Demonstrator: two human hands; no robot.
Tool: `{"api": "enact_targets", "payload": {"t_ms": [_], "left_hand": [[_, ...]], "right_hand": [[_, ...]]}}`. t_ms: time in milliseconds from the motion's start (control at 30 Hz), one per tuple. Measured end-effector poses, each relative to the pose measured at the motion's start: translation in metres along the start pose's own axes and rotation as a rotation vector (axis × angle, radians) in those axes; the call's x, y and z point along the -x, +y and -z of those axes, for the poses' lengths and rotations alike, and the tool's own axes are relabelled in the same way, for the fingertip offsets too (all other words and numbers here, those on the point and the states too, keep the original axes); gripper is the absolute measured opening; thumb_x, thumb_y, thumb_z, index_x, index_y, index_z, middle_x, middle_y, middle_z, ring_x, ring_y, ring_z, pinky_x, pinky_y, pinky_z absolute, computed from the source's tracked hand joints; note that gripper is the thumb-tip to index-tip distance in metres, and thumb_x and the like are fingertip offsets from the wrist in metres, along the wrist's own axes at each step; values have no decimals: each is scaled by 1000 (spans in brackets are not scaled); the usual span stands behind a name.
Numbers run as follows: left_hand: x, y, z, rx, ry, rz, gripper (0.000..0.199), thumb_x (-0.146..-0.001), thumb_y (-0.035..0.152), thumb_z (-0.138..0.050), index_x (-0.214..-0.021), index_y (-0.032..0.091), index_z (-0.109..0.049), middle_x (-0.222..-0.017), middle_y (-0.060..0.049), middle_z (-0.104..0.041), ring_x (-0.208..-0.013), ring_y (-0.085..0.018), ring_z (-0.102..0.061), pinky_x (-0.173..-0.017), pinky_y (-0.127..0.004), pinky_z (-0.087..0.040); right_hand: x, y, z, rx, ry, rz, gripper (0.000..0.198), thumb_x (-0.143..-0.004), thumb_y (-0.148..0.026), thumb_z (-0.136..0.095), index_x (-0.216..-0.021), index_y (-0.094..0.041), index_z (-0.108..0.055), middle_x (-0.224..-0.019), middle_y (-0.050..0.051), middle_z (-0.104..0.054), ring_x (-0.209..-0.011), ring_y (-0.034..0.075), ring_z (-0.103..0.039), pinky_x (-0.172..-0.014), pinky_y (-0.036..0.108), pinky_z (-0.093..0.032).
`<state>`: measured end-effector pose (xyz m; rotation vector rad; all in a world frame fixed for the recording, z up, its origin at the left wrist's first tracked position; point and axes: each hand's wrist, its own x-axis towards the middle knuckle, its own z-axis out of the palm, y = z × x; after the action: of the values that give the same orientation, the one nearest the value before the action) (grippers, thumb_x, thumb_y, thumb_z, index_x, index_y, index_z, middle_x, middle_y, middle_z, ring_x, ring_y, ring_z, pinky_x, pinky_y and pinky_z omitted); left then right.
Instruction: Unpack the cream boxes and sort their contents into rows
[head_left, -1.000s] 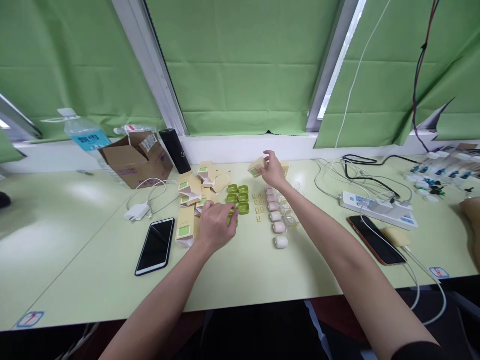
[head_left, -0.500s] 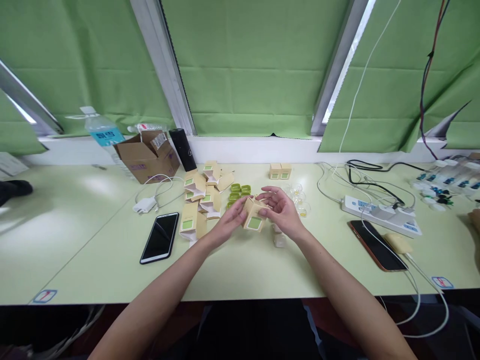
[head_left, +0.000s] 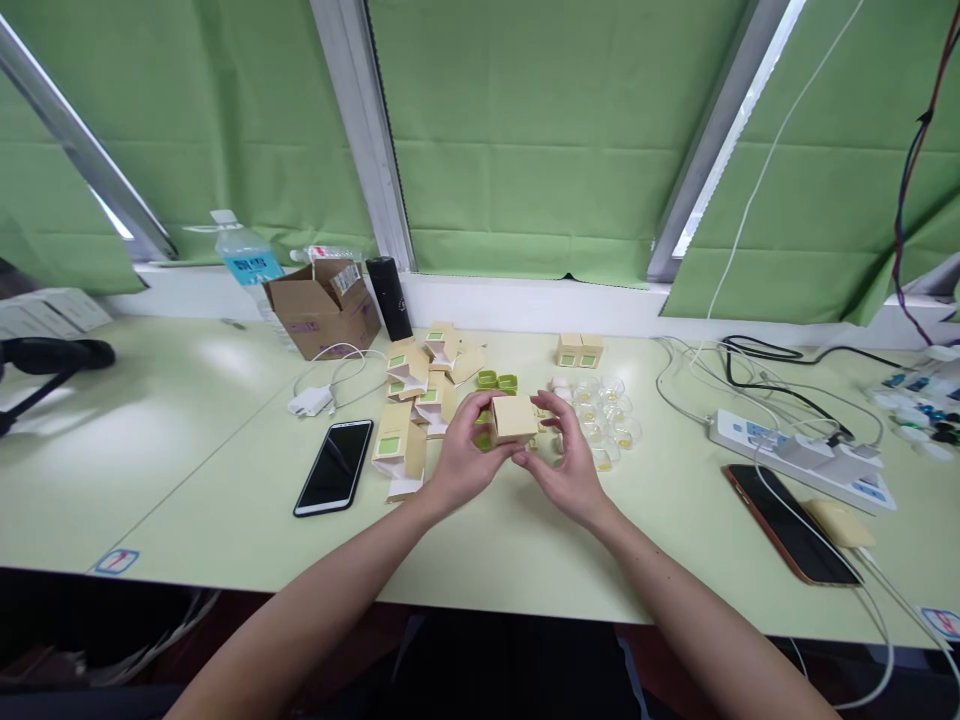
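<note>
A small beige cardboard box [head_left: 514,419] is held up over the table in front of me, with a plain, closed face toward me. My left hand [head_left: 466,452] grips its left side, thumb along the lower edge. Around the right side curls my right hand [head_left: 564,460], thumb tip at the lower corner and fingertips by the upper right edge. Behind the hands are green plastic trays [head_left: 497,381], partly hidden. Clear plastic cups [head_left: 604,420] with yellow spots lie just right of my right hand. Opened beige boxes [head_left: 401,440] with green windows are piled to the left.
Two closed boxes [head_left: 579,350] stand at the back. A black phone [head_left: 334,467] and white charger [head_left: 310,401] lie left, near a brown carton [head_left: 326,310] and black cylinder [head_left: 389,299]. On the right are a power strip [head_left: 802,460], cables and another phone [head_left: 787,525].
The box has been turned, so its green window no longer faces me and a plain face shows. Both hands have shifted grip around it. The camera view has swung slightly left.
</note>
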<state>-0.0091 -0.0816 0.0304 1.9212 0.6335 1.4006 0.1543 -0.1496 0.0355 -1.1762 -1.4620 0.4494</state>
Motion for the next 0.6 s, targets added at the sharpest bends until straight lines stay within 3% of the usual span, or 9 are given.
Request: {"api": "enact_targets", "payload": {"t_ms": [300,433,600], "left_hand": [[5,3,4,-499,-33,-398,58,-86,0,-57,-139,24,-55,-124,-14,-60,-118,-27,-63,-96,-43,-59],[4,0,4,-585,-54,-478,62,-86,-2,-50,-143,22,-53,-122,-15,-62,-117,-29,-63,-94,-45,-60],[2,-3,4,-604,-32,-549,70,-84,-6,-46,-148,20,-47,-124,-15,-68,-121,-30,-65,-102,-52,-59]], "right_hand": [[0,-9,4,7,17,20,43,-96,-38,-63,-137,-30,-52,-131,11,-65,-105,26,-67,-86,46,-59],[0,-8,5,17,-33,4,46,-96,-37,-63,-139,-31,-49,-126,11,-67,-94,24,-69,-80,44,-61],[0,-7,5,24,-49,15,49,-95,-33,-62,-141,-32,-45,-113,8,-67,-94,25,-71,-80,45,-62]]}}
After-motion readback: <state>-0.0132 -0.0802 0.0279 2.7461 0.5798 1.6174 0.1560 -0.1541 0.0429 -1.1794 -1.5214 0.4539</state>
